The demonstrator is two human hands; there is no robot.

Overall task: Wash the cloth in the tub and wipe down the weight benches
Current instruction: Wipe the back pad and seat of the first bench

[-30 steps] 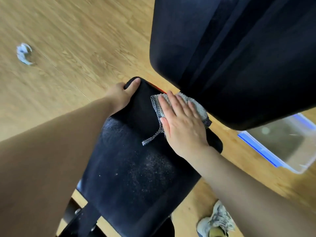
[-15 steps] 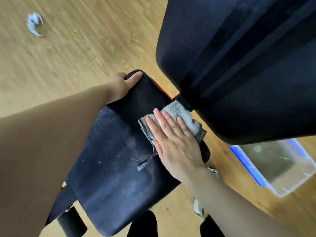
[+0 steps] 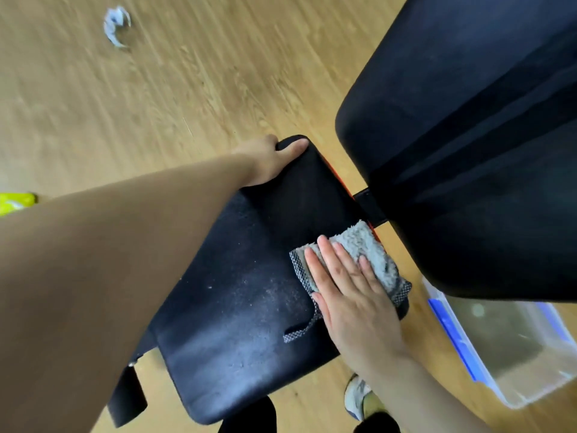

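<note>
A black padded bench seat (image 3: 249, 307) fills the middle, dusty and damp-streaked on its near half. My left hand (image 3: 268, 160) grips the seat's far left corner, thumb on top. My right hand (image 3: 346, 295) lies flat, fingers apart, pressing a grey fluffy cloth (image 3: 365, 248) with a checked border onto the seat's right edge. A loose strip of the cloth trails toward me. The bench's large black backrest (image 3: 468, 135) rises at the upper right. A clear tub (image 3: 512, 348) with blue trim and murky water sits on the floor at the right.
Light wooden floor (image 3: 156, 89) surrounds the bench. A crumpled white scrap (image 3: 116, 26) lies far left. A yellow object (image 3: 15, 203) shows at the left edge. A shoe (image 3: 359, 398) and dark trouser legs are below the seat. The bench frame's black leg (image 3: 126, 398) sticks out bottom left.
My right hand has slid the cloth across the seat, from near the far end toward the right edge and closer to me. The left hand keeps its hold on the corner.
</note>
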